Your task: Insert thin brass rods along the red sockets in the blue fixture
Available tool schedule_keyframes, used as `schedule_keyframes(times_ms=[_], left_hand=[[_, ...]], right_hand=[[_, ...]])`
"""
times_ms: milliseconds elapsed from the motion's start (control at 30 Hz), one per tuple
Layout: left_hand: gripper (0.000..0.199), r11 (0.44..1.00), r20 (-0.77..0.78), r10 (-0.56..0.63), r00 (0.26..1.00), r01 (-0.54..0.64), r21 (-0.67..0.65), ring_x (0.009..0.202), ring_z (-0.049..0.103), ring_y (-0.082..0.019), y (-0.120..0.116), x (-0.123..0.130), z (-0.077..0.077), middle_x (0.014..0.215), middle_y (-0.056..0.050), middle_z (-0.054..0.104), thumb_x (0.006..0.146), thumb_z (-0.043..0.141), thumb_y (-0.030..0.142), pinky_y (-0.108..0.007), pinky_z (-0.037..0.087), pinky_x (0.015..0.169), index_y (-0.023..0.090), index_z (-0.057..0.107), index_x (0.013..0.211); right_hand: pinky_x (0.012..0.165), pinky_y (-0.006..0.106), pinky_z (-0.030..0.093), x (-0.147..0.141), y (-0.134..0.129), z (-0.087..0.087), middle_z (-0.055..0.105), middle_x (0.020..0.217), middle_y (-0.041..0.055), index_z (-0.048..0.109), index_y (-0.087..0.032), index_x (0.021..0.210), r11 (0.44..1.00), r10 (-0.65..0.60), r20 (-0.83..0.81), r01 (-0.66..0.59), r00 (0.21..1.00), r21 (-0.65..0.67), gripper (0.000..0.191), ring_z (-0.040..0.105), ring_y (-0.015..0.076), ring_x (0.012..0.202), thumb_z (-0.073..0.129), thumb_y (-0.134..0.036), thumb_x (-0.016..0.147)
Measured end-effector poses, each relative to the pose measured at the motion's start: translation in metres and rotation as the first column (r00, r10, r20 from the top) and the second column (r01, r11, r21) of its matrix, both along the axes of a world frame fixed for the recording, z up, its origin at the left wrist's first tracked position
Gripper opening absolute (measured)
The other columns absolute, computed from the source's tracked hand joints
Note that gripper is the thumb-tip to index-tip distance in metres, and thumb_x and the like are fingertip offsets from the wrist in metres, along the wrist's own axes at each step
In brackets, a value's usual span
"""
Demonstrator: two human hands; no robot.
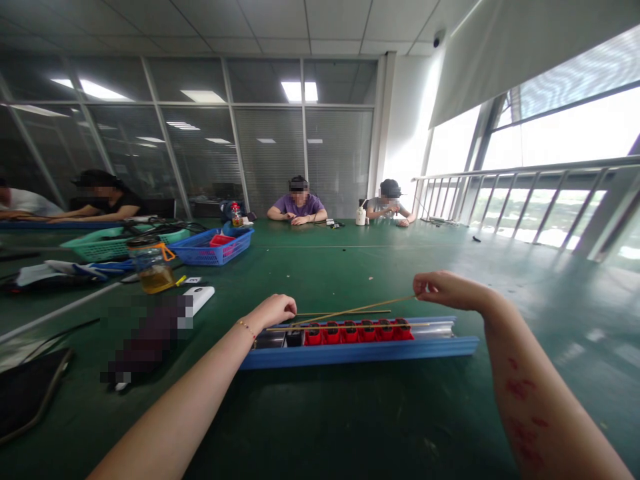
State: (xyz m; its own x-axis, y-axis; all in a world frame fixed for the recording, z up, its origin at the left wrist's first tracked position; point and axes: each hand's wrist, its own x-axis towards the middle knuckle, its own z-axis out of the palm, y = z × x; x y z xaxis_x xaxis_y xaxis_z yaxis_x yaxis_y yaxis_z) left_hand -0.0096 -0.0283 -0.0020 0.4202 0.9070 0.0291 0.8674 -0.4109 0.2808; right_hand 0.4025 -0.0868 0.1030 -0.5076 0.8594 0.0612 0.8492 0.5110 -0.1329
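Note:
My right hand (436, 288) is raised above the right part of a blue trough (360, 353). Its fingers pinch one end of a thin yellowish stick (357, 308), which slants down leftward to the trough. Curled fingers close my left hand (275, 311) over the trough's left end; what they grip, if anything, is hidden. A second thin stick (350, 313) reaches right from beside those fingertips, behind the trough. Lengthwise across the trough lies a third thin stick (420, 325). Several red blocks with dark tops (350, 335) sit in a row inside it, beside a black block (295, 339).
Left on the green table (320, 413) are a phone (33, 390), a dark pouch-like item (150, 340), a jar of amber liquid (153, 270), a blue basket (213, 250) and a green basket (107, 245). Several people sit at the far side, including one in purple (305, 207).

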Motion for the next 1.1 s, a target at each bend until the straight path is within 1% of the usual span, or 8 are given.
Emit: schedule_keyframes(times_ms=[100,200,367,633,800,900,1000,1100], left_hand=[[0.017,1.000,0.001,-0.006,1.000,0.006,0.002,0.076,0.061,-0.014,0.001,0.000,-0.001,0.081,-0.002,0.068,0.073,0.053,0.029,-0.020,0.042,0.068,0.021,0.065,0.082],[0.018,1.000,0.002,-0.010,1.000,0.010,0.002,0.076,0.061,-0.014,0.002,0.000,-0.001,0.082,-0.002,0.068,0.073,0.052,0.029,-0.020,0.042,0.068,0.021,0.065,0.082],[0.018,1.000,0.003,-0.009,1.000,0.009,-0.001,0.077,0.061,-0.015,0.002,-0.001,-0.002,0.083,-0.002,0.067,0.073,0.052,0.030,-0.020,0.043,0.068,0.021,0.065,0.082],[0.016,1.000,0.010,-0.019,1.000,0.019,0.005,0.075,0.061,-0.013,0.006,-0.001,-0.007,0.081,0.000,0.067,0.073,0.052,0.027,-0.019,0.042,0.065,0.021,0.063,0.082],[0.017,0.999,0.003,-0.009,1.000,0.009,0.045,0.073,0.060,-0.014,0.006,-0.002,-0.009,0.081,-0.001,0.065,0.072,0.055,0.030,-0.021,0.042,0.063,0.020,0.059,0.084],[0.019,0.996,-0.009,-0.004,1.000,0.005,0.092,0.079,0.058,-0.017,0.004,-0.001,-0.006,0.088,-0.004,0.063,0.070,0.058,0.031,-0.023,0.042,0.066,0.020,0.060,0.085],[0.018,0.994,-0.019,-0.024,1.000,0.025,0.107,0.083,0.057,-0.017,0.002,0.001,-0.002,0.094,-0.003,0.062,0.071,0.057,0.030,-0.023,0.041,0.070,0.022,0.062,0.086],[0.015,0.995,-0.025,-0.039,0.999,0.041,0.087,0.080,0.059,-0.015,0.000,0.002,-0.001,0.087,-0.001,0.064,0.073,0.054,0.027,-0.021,0.041,0.068,0.022,0.064,0.083]], right_hand=[[0.057,0.024,0.039,0.016,0.008,-0.006,0.063,0.076,0.0035,0.058,-0.020,0.080,0.998,-0.061,0.009,0.061,0.998,-0.009,0.013,0.056,0.0174,0.067,0.050,-0.027,0.073],[0.058,0.025,0.040,0.019,0.018,-0.017,0.064,0.079,0.0042,0.059,-0.020,0.080,0.995,-0.089,0.033,0.090,0.996,-0.033,0.014,0.057,0.0182,0.069,0.051,-0.026,0.072],[0.061,0.024,0.041,0.004,0.032,-0.039,0.065,0.084,0.0039,0.061,-0.020,0.081,0.991,-0.067,0.087,0.077,0.994,-0.112,0.016,0.058,0.0182,0.073,0.051,-0.022,0.070],[0.061,0.022,0.040,-0.029,0.051,-0.074,0.066,0.084,0.0039,0.063,-0.019,0.082,0.988,-0.076,0.125,0.092,0.989,-0.125,0.019,0.059,0.0168,0.075,0.052,-0.014,0.067],[0.061,0.020,0.040,-0.041,0.056,-0.083,0.067,0.084,0.0025,0.064,-0.020,0.080,0.991,-0.054,0.103,0.067,0.993,-0.119,0.019,0.059,0.0159,0.075,0.053,-0.013,0.066],[0.062,0.020,0.041,-0.047,0.059,-0.086,0.067,0.084,0.0015,0.064,-0.021,0.080,0.993,-0.045,0.072,0.053,0.996,-0.106,0.019,0.060,0.0154,0.075,0.054,-0.014,0.066],[0.065,0.020,0.041,-0.054,0.062,-0.089,0.068,0.084,0.0017,0.065,-0.021,0.081,0.994,-0.066,0.037,0.069,0.997,-0.079,0.020,0.061,0.0162,0.077,0.054,-0.014,0.066],[0.068,0.022,0.042,-0.060,0.064,-0.093,0.068,0.085,0.0020,0.065,-0.021,0.085,0.994,-0.093,-0.003,0.092,0.996,-0.056,0.024,0.061,0.0170,0.079,0.050,-0.012,0.068]])
